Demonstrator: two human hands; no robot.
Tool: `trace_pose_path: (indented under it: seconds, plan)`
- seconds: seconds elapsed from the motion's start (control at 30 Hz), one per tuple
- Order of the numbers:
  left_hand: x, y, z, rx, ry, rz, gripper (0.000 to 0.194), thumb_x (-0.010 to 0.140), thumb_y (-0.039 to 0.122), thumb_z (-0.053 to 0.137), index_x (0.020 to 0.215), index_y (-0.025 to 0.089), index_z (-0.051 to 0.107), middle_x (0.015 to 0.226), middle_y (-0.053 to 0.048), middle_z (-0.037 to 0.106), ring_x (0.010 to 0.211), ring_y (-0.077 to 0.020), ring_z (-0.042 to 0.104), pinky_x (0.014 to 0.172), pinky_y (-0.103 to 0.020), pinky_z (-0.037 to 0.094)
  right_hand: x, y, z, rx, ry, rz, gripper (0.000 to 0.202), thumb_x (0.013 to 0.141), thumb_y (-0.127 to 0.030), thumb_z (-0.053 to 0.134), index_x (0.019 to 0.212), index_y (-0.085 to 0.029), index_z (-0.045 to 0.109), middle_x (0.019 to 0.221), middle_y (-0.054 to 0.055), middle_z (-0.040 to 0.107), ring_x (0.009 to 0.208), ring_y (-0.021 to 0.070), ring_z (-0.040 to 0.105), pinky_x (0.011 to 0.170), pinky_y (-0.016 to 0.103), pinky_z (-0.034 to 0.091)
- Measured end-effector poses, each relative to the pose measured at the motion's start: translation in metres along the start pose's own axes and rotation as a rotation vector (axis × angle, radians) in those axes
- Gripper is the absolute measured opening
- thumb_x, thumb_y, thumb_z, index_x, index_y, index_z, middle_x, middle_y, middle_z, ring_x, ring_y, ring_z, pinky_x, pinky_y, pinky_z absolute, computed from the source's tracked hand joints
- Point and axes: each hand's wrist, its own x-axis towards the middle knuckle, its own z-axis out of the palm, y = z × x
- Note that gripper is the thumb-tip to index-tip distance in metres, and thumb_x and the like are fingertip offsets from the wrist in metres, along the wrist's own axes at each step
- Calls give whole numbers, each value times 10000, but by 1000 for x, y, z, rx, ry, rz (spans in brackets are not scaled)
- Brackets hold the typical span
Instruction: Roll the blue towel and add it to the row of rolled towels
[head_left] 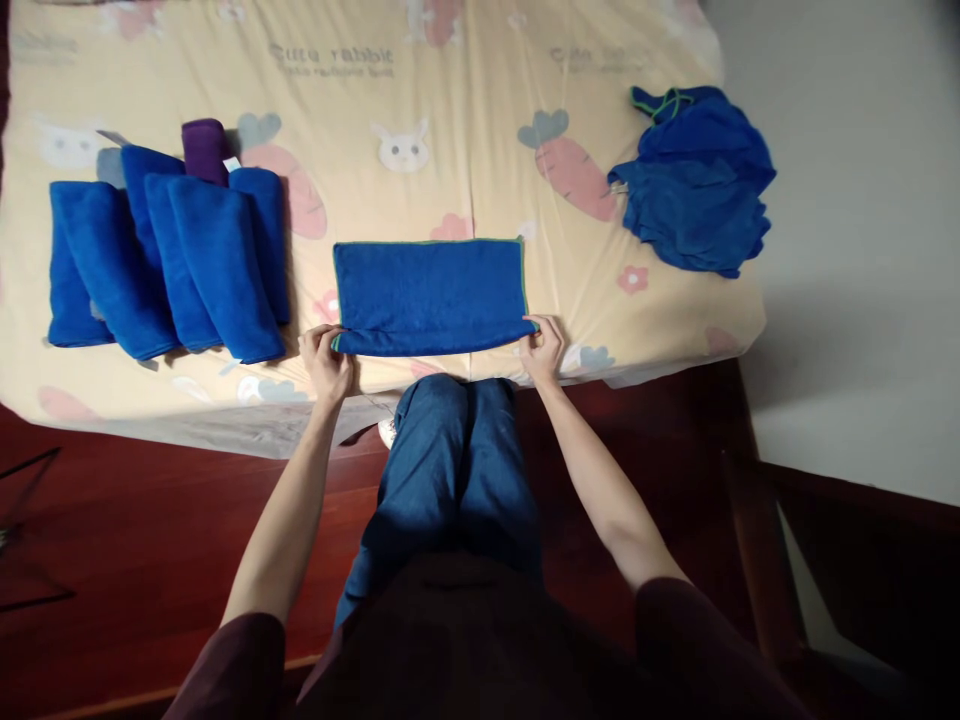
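Note:
A blue towel [431,295] with a green edge lies folded in a flat rectangle near the front edge of the bed. My left hand [325,362] pinches its near left corner. My right hand [543,347] pinches its near right corner. Both hands rest on the sheet at the towel's front fold.
The bed [465,150] has a cream sheet printed with rabbits and carrots. Several folded blue towels [169,260] and a purple one [205,148] lie in a row at the left. A loose heap of blue towels [694,180] sits at the right edge. Dark red floor lies below.

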Motion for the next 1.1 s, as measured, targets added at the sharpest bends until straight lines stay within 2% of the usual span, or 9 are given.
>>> trace_pose_path:
  seconds: [0.07, 0.13, 0.2, 0.4, 0.57, 0.7, 0.9, 1.1]
  plan:
    - [0, 0, 1, -32, 16, -33, 214, 921, 278, 580, 1105, 199, 655, 1211, -155, 578, 1214, -323, 534, 1081, -511, 415, 1, 1, 2, -19, 39, 43, 123, 902, -231, 545, 901, -193, 662, 825, 47, 613, 730, 188, 562, 742, 324, 528]
    - [0, 0, 2, -35, 38, -80, 199, 977, 353, 541, 1066, 194, 622, 1196, -167, 557, 1210, -331, 521, 1100, -534, 396, 1, 3, 4, -46, 86, 92, 246, 981, -356, 545, 790, -208, 593, 707, -6, 492, 656, 160, 477, 701, 299, 491]
    - [-1, 2, 3, -10, 54, -116, 239, 1017, 411, 483, 1021, 197, 588, 1172, -168, 547, 1198, -334, 511, 1121, -558, 373, 0, 6, 7, -60, 111, 140, 360, 1018, -457, 525, 754, -214, 552, 671, -27, 434, 630, 146, 444, 680, 285, 465]
    - [-2, 8, 1, 50, 44, -153, 321, 1067, 433, 351, 970, 194, 542, 1110, -170, 534, 1161, -336, 505, 1118, -599, 358, -3, 10, 12, -17, 107, 247, 471, 1039, -581, 471, 905, -166, 650, 719, 9, 543, 641, 145, 534, 680, 285, 480]
    - [-3, 14, 0, 65, 55, -164, 303, 1059, 427, 383, 923, 197, 526, 1100, -171, 541, 1179, -344, 514, 1124, -617, 355, -2, 11, 14, 6, 112, 262, 498, 1030, -575, 483, 1037, -127, 701, 795, 62, 611, 732, 173, 615, 735, 313, 547]
    - [-3, 17, -1, 107, 58, -159, 281, 1048, 408, 402, 901, 198, 519, 1076, -172, 547, 1187, -353, 525, 1111, -623, 375, -1, 8, 14, 10, 128, 252, 462, 1021, -542, 495, 1123, -130, 676, 777, 39, 584, 680, 158, 574, 708, 312, 542]
    - [-7, 13, 0, 120, 77, -141, 222, 1014, 373, 439, 890, 204, 510, 1067, -173, 542, 1182, -369, 519, 1094, -643, 379, -3, 1, 12, -19, 163, 223, 252, 994, -405, 525, 1089, -181, 588, 691, -49, 480, 598, 127, 458, 692, 281, 483]
    - [-8, 10, 3, 56, 92, -151, 144, 924, 348, 562, 870, 217, 532, 1101, -164, 536, 1222, -377, 497, 1121, -669, 345, -3, 6, 15, -16, 155, 243, 177, 956, -349, 573, 1033, -190, 575, 760, -24, 535, 639, 126, 494, 732, 285, 505]
